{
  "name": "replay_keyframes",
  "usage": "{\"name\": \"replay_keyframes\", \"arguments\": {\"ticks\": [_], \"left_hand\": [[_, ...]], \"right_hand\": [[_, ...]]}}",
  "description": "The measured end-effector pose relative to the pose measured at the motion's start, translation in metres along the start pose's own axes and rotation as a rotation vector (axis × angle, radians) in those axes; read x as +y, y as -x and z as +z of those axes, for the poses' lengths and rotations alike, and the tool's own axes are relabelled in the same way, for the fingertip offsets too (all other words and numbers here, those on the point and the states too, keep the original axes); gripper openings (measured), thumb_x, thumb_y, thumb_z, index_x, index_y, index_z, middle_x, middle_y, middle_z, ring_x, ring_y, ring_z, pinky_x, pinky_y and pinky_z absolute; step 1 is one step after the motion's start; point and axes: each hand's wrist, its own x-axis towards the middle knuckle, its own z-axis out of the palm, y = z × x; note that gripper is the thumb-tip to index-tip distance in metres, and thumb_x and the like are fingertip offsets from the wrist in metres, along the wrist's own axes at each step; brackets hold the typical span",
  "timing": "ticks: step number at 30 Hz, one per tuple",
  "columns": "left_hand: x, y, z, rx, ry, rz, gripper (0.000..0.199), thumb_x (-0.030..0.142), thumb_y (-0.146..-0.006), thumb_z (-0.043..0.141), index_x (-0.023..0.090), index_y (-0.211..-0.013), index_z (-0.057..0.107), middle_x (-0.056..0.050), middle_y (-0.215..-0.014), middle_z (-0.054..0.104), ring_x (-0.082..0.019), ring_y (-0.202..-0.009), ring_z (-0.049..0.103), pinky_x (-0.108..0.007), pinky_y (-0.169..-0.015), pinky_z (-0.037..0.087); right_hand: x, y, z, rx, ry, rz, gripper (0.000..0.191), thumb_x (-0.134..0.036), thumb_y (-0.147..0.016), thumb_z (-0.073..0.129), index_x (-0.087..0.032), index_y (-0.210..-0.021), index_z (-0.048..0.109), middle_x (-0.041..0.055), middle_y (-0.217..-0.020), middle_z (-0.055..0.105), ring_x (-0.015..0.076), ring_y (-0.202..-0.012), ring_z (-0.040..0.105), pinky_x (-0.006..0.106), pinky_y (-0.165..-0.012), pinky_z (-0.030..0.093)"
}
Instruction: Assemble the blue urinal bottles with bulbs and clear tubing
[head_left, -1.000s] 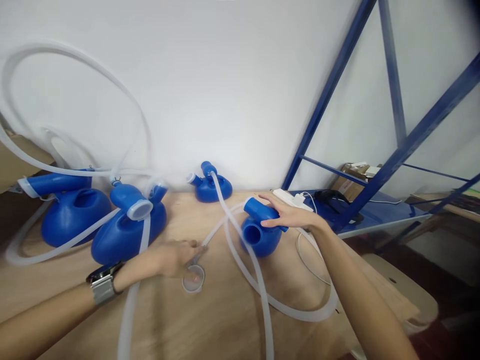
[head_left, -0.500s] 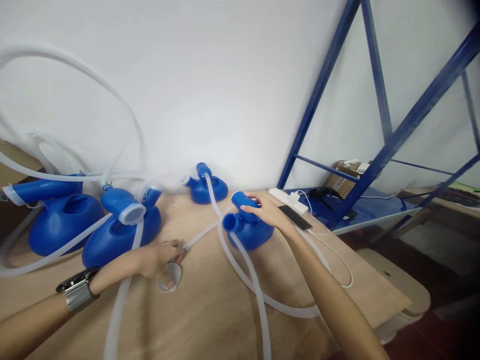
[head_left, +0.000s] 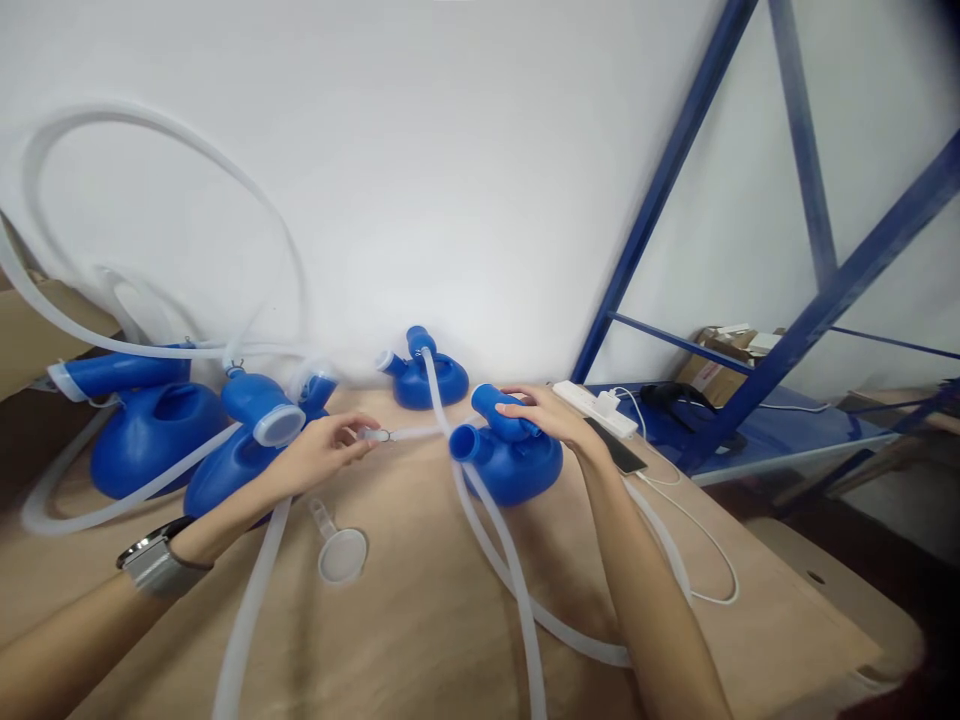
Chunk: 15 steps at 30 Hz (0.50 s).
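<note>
My right hand (head_left: 544, 415) is wrapped over the angled neck of a blue plastic urinal bottle (head_left: 517, 475). Its round open mouth (head_left: 464, 441) faces left. My left hand (head_left: 334, 445) pinches the end of a whitish tube (head_left: 416, 433), where a small wire clip (head_left: 384, 436) shows. This tube runs right, towards the bottle under my right hand. Below my left hand, a clear round cap (head_left: 343, 556) with a strap lies flat on the wooden table (head_left: 420, 630).
Several more blue bottles with hoses stand at the left (head_left: 157, 440) and by the wall (head_left: 435, 383). Loose hoses (head_left: 517, 600) cross the table. A power strip (head_left: 592, 408), phone (head_left: 619, 450) and white cable lie right, beside a blue metal rack (head_left: 667, 190).
My left hand has left the clear cap, moved up and right, and taken the tube end. My right hand stays on the bottle. The view has shifted slightly.
</note>
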Motion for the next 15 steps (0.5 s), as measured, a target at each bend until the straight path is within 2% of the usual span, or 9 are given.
{"name": "replay_keyframes", "arguments": {"ticks": [2, 5, 10, 15], "left_hand": [[0.011, 0.003, -0.005, 0.103, 0.118, -0.023, 0.064, 0.072, -0.085, 0.068, 0.018, -0.12, 0.073, -0.008, -0.093, 0.078, -0.027, -0.084, 0.071, -0.036, -0.074, 0.056], [0.021, 0.005, -0.008, 0.137, 0.111, -0.016, 0.063, 0.072, -0.086, 0.069, 0.018, -0.118, 0.075, -0.009, -0.103, 0.08, -0.028, -0.093, 0.073, -0.037, -0.081, 0.057], [0.016, -0.002, -0.003, 0.049, -0.129, 0.025, 0.053, 0.069, -0.086, 0.064, 0.021, -0.105, 0.077, -0.008, -0.098, 0.08, -0.029, -0.091, 0.074, -0.037, -0.08, 0.056], [-0.001, -0.012, 0.003, -0.104, -0.279, 0.005, 0.045, 0.058, -0.085, 0.058, 0.02, -0.105, 0.074, -0.007, -0.087, 0.078, -0.028, -0.084, 0.073, -0.035, -0.074, 0.053]], "right_hand": [[-0.001, -0.002, 0.0, -0.001, 0.008, 0.022, 0.066, -0.06, -0.082, 0.079, -0.026, -0.138, 0.07, 0.0105, -0.132, 0.075, 0.0329, -0.123, 0.07, 0.044, -0.106, 0.054], [-0.005, -0.003, 0.0, 0.001, 0.024, 0.006, 0.066, -0.06, -0.082, 0.08, -0.025, -0.137, 0.071, 0.0116, -0.133, 0.075, 0.035, -0.124, 0.069, 0.045, -0.104, 0.055], [-0.004, -0.003, -0.001, -0.025, -0.012, 0.012, 0.069, -0.059, -0.081, 0.08, -0.024, -0.139, 0.07, 0.0119, -0.132, 0.075, 0.0345, -0.121, 0.07, 0.045, -0.101, 0.057], [-0.003, -0.006, -0.001, -0.057, -0.076, -0.073, 0.059, -0.054, -0.081, 0.081, -0.025, -0.133, 0.074, 0.0084, -0.139, 0.073, 0.0342, -0.13, 0.065, 0.047, -0.114, 0.05]]}}
